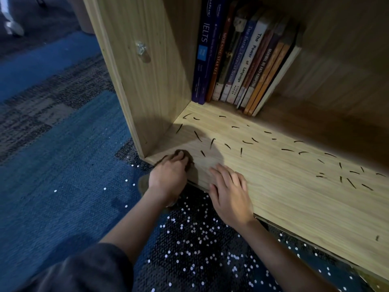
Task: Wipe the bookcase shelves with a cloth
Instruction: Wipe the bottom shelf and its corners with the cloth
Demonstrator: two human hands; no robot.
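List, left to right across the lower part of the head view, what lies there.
Blue patterned carpet → left hand gripping the dark brown cloth → right hand flat on the light wooden shelf → short dark dash-like marks on the shelf.

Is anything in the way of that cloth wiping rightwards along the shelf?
Only the person's own right hand, resting flat on the shelf just right of the cloth. Beyond it lie thin dark marks; the books stand at the back.

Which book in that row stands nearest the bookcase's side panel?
The dark blue IELTS book, leftmost in the row; all the others stand to its right.
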